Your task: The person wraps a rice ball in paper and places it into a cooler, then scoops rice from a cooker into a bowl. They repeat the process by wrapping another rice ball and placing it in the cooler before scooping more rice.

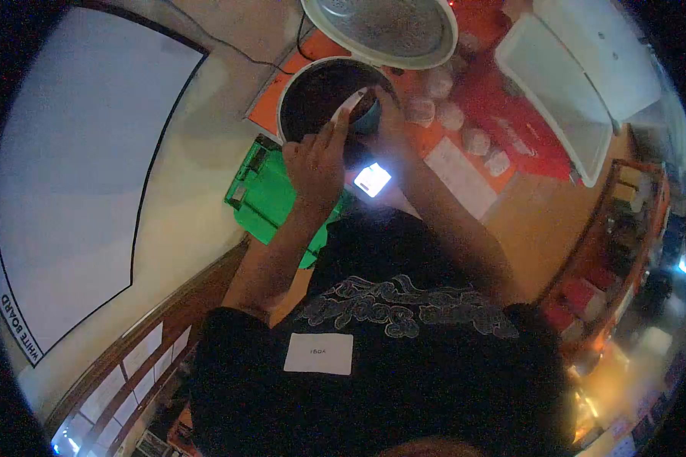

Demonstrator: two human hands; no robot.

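Both my hands are over a round pot [288, 84] with a pale rim and dark inside. A pale, narrow strip [349, 106] slants between them. My left hand [316, 164] is closed, its index fingertip at the lower end of the strip. At the strip's upper end, my right hand [389, 118] has its fingers curled; a bluish thing [367, 120] lies beside them. What exactly my fingers grip I cannot tell in this dim light. A glowing white square [373, 180] shines just below the pot, between my forearms.
A large round lid or tray [389, 30] lies beyond the pot. Several small pale round containers [450, 116] stand to its right, near a white sheet [463, 177] and a big white bin [549, 91]. A green plastic piece [267, 190] lies left; a whiteboard [84, 152] hangs there.
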